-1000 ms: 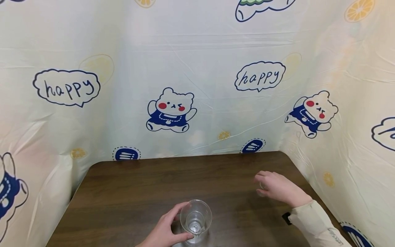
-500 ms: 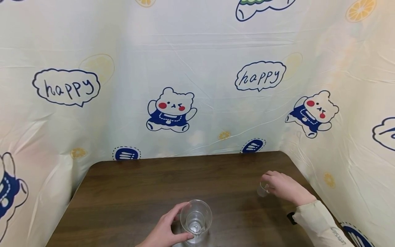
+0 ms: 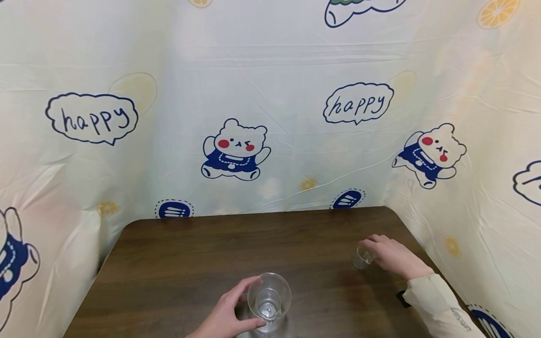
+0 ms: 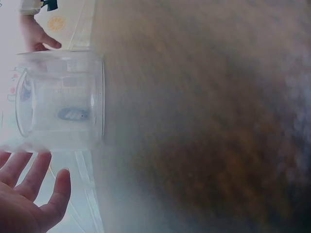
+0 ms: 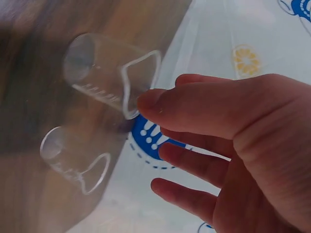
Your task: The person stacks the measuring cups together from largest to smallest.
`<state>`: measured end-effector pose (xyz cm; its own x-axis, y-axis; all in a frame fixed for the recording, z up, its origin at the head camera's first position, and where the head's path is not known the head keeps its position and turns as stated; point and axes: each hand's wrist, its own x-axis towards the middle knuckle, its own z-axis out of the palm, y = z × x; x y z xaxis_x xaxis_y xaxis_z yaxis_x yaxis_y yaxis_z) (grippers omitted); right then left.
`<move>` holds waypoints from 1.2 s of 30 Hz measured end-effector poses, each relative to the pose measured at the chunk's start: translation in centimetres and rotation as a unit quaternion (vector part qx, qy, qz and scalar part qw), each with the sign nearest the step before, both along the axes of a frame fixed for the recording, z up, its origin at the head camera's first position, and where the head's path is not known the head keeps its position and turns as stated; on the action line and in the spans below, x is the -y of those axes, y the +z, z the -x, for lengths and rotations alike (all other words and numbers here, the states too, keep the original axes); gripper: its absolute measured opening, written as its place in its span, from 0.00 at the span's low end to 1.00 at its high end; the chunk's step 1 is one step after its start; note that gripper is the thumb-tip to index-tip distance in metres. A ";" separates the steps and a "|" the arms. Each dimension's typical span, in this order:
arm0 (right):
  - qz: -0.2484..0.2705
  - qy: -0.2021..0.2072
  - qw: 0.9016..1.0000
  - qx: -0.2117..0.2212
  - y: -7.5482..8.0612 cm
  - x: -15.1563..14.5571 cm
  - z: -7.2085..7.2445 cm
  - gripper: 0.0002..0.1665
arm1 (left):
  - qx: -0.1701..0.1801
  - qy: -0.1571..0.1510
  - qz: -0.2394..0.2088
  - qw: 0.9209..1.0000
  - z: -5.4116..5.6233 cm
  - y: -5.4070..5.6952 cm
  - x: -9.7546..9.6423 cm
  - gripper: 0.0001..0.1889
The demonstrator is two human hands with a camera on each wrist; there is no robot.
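The left hand (image 3: 229,309) is grasping the large glass (image 3: 281,295) near on the desk (image 3: 203,253), while the right hand (image 3: 392,256), apparently released, is hovering by two small glasses (image 5: 99,73) already standing right, letting go of the large one seemingly remaining

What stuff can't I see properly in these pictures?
Lower small beaker in the right wrist view: not plain in the head view, probably behind the right hand.
Upper small beaker, same view: markings too blurred to read.
Left hand: its wrist is cut off by the head view's bottom edge.
Tabletop: its grain is blurred in the left wrist view.
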<state>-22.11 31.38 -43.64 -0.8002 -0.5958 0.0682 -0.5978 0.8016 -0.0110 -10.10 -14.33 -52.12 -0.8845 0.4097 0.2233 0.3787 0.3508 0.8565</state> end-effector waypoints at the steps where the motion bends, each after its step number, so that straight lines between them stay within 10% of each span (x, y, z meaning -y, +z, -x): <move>1: -0.004 0.000 1.000 0.000 -0.1 -0.1 0.0 0.29 | 0.002 0.000 0.000 1.000 0.0 0.0 0.0 0.40; 36: -0.006 -0.027 0.998 0.058 -2.6 -1.1 2.1 0.29 | 0.019 0.001 0.008 1.000 0.1 -0.2 0.0 0.40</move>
